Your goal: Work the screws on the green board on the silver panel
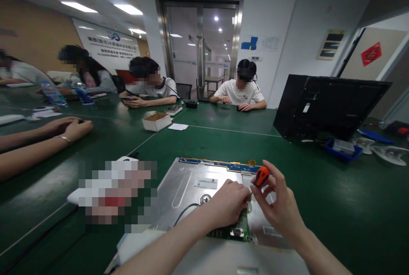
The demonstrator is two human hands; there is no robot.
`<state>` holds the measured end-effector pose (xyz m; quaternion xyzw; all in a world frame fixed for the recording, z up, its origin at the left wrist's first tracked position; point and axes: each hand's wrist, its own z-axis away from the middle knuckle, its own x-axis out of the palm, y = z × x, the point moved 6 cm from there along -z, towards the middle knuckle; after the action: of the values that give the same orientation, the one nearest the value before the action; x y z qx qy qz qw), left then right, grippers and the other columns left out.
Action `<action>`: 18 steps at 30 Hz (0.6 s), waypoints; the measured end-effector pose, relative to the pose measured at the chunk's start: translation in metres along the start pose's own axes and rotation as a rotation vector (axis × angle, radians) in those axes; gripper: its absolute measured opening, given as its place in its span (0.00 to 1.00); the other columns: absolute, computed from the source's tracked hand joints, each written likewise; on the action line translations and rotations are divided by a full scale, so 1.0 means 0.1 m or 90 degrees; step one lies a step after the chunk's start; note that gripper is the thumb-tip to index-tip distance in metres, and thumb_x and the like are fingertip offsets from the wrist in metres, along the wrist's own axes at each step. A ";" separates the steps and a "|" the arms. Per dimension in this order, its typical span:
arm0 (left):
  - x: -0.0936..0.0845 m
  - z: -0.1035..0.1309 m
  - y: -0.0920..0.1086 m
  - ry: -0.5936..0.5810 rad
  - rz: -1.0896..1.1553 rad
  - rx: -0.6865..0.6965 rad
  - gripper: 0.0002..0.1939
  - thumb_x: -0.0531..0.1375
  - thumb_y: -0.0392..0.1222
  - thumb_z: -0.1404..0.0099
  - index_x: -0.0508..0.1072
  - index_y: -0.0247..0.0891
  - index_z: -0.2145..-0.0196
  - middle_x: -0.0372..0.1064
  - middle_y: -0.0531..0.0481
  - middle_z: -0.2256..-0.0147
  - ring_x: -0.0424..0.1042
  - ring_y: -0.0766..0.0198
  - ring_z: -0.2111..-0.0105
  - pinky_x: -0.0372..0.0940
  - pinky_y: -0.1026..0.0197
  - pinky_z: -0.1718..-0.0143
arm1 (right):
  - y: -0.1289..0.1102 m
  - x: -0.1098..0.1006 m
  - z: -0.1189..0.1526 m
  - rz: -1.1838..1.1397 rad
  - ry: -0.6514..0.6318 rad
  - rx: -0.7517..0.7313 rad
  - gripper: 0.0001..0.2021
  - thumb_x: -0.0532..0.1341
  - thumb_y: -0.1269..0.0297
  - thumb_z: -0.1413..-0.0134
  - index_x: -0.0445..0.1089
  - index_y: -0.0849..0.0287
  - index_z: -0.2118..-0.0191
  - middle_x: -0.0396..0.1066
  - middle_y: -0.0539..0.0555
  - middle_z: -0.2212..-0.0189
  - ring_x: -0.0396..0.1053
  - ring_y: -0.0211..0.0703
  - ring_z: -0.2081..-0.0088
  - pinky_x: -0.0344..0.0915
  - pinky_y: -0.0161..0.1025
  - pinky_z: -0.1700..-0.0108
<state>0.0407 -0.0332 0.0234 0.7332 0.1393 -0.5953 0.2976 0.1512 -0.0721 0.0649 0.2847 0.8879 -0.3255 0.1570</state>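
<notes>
A metal display panel [179,185] lies on the green table in front of me, with a blue circuit strip [207,164] along its far edge. My right hand [279,200] pinches a screwdriver with an orange and black handle [262,176]; its shaft points down-left toward my other hand. My left hand [228,202] rests over a green circuit board [244,226] on the panel, fingers closed near the screwdriver's tip. What those fingers hold, if anything, is hidden. A dark cable curves across the panel beside my left wrist.
At the right stand a black monitor [326,107] and a blue tray [343,151] with a metal part. A white box [156,121] lies farther back. Another person's forearms [41,141] reach in from the left. Several people sit around the table [223,143].
</notes>
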 end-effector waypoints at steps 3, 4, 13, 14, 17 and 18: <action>-0.01 0.01 -0.02 0.003 -0.006 0.001 0.02 0.59 0.33 0.37 0.69 0.36 0.65 0.72 0.47 0.65 0.71 0.56 0.64 0.61 0.56 0.59 | 0.01 -0.02 -0.01 0.016 0.011 0.010 0.25 0.57 0.64 0.39 0.52 0.54 0.38 0.73 0.51 0.69 0.70 0.39 0.76 0.71 0.37 0.76; -0.02 0.01 -0.02 0.004 -0.009 0.003 0.01 0.59 0.33 0.37 0.70 0.36 0.66 0.72 0.47 0.66 0.71 0.56 0.64 0.61 0.56 0.60 | 0.01 -0.03 -0.01 0.021 0.016 0.012 0.24 0.57 0.64 0.39 0.53 0.54 0.38 0.73 0.51 0.69 0.70 0.39 0.77 0.71 0.36 0.76; -0.04 0.01 -0.02 0.020 0.001 0.003 0.03 0.59 0.32 0.37 0.70 0.36 0.68 0.72 0.49 0.68 0.70 0.58 0.66 0.60 0.57 0.59 | 0.03 -0.02 0.01 0.030 0.010 0.009 0.26 0.57 0.65 0.39 0.52 0.54 0.36 0.72 0.52 0.67 0.70 0.39 0.76 0.71 0.37 0.75; -0.03 0.01 -0.03 0.018 0.000 0.001 0.03 0.60 0.32 0.37 0.70 0.36 0.69 0.72 0.49 0.68 0.71 0.58 0.66 0.60 0.57 0.59 | 0.04 -0.02 0.00 0.029 0.007 0.017 0.27 0.57 0.64 0.39 0.51 0.54 0.36 0.72 0.53 0.67 0.70 0.39 0.76 0.71 0.37 0.75; -0.03 0.00 -0.04 0.008 0.005 0.010 0.04 0.61 0.32 0.38 0.69 0.36 0.70 0.72 0.49 0.68 0.71 0.58 0.66 0.60 0.57 0.59 | 0.08 -0.02 0.00 0.018 0.007 0.043 0.28 0.56 0.64 0.38 0.49 0.55 0.34 0.73 0.53 0.67 0.70 0.39 0.76 0.70 0.37 0.76; -0.02 0.00 -0.04 0.006 0.003 0.016 0.04 0.61 0.31 0.38 0.69 0.36 0.70 0.72 0.49 0.68 0.71 0.58 0.65 0.60 0.57 0.60 | 0.08 -0.02 0.00 0.013 0.008 0.050 0.28 0.56 0.64 0.37 0.48 0.55 0.34 0.73 0.54 0.67 0.69 0.39 0.76 0.69 0.36 0.77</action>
<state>0.0374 -0.0298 0.0245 0.7399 0.1318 -0.5930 0.2891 0.1582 -0.0681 0.0616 0.3017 0.8724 -0.3565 0.1440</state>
